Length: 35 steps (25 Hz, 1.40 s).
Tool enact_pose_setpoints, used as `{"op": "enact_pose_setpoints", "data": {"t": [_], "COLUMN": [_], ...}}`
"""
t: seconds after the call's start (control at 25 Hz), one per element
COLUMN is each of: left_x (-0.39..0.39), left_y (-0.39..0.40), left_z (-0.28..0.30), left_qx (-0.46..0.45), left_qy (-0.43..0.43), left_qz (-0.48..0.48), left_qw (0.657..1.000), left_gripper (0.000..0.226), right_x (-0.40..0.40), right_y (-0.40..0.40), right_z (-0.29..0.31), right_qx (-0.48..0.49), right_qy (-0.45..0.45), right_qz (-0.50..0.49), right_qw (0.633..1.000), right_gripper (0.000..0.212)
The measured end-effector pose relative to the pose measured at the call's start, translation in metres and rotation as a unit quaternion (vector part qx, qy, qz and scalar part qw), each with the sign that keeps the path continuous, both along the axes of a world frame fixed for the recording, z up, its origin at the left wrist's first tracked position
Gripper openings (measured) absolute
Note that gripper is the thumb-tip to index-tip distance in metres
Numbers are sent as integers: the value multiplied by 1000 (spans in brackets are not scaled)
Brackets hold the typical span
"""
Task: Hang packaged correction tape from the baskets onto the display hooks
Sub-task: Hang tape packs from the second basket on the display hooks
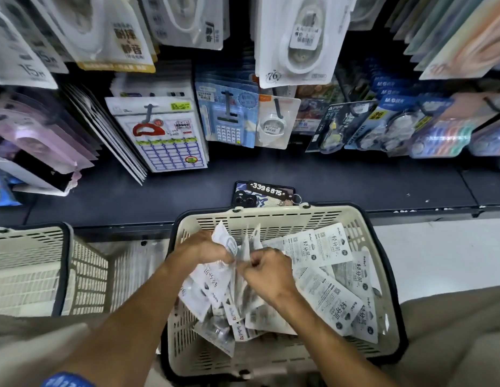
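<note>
Down in the beige basket (271, 219), right in front of the person, lie the correction tape packs (331, 300), a loose white heap spread across the middle and right side, many lying flat with printed backs up. Both hands are in among them. The left hand (200, 250) grips a small bunch of packs (225, 241) with fingers curled round them, the cards standing up out of the pile. The right hand (267, 268) sits just beside it, knuckles up, fingers curled and pinching at the same bunch (how many packs it has, I cannot tell, the fingertips are tucked under). The two hands almost touch.

To the left stands a second basket (28, 247), same beige with a dark rim. Behind the full basket, a phone (244, 198) with a number tag lies on the dark shelf (382, 182). Above that, display hooks (148, 111) carry hanging stationery: a calculator pack (229, 127), label sheets (170, 146), and large white tape packs (296, 43) higher up.
</note>
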<state>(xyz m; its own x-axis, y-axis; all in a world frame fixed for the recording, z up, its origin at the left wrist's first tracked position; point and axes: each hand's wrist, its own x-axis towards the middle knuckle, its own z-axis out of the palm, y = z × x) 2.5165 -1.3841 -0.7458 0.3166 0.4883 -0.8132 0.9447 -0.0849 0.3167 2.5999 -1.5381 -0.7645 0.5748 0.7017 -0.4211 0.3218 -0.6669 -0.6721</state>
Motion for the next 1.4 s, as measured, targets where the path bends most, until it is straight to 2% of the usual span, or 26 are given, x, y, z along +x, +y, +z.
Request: {"op": "enact_pose_setpoints", "data": {"t": [0.12,0.2,0.24,0.28,0.36,0.44,0.52,0.68,0.76,0.88,0.96,1.0,1.12,1.2,1.28,1.4], "left_x": [0,-5,-7,-9,-9,-6,-1,1,1,2,3,4,8,13,17,18], "left_y": [-6,-8,-8,-7,-8,-13,-18,-23,-23,-24,-27,-28,-29,-27,-26,-23], "left_z": [8,11,12,14,21,29,37,48,50,54,56,58,63,66,66,64], "left_qx": [-102,-125,-143,-164,-193,-217,-236,-220,-217,-232,-239,-251,-303,-326,-328,-325], "left_qy": [-99,-143,-166,-187,-216,-250,-289,-321,-322,-311,-296,-292,-297,-306,-317,-328], "left_qz": [105,128,154,185,221,227,228,214,223,221,204,201,198,188,174,178], "left_qw": [984,973,964,951,931,916,899,896,894,895,902,901,883,875,873,869], "left_gripper": [76,57,44,33,24,28,38,36,37,38,37,36,39,31,26,28], "right_x": [-1,-3,-1,4,13,17,17,19,21,20,16,15,11,10,9,14], "right_y": [0,-6,-9,-13,-20,-24,-26,-30,-31,-34,-35,-34,-27,-19,-17,-19], "right_z": [37,52,55,57,59,60,59,51,47,36,25,19,24,26,26,25], "right_qx": [83,121,159,207,278,310,316,309,300,214,201,218,281,315,317,277], "right_qy": [20,-12,0,35,117,154,158,191,267,374,470,524,669,700,683,689], "right_qz": [16,45,35,1,-96,-148,-155,-181,-244,-293,-277,-262,-228,-221,-242,-262], "right_qw": [996,992,987,978,948,927,923,914,883,854,814,780,649,602,612,616], "right_gripper": [19,32,32,36,48,53,54,61,82,113,105,96,79,71,66,71]}}
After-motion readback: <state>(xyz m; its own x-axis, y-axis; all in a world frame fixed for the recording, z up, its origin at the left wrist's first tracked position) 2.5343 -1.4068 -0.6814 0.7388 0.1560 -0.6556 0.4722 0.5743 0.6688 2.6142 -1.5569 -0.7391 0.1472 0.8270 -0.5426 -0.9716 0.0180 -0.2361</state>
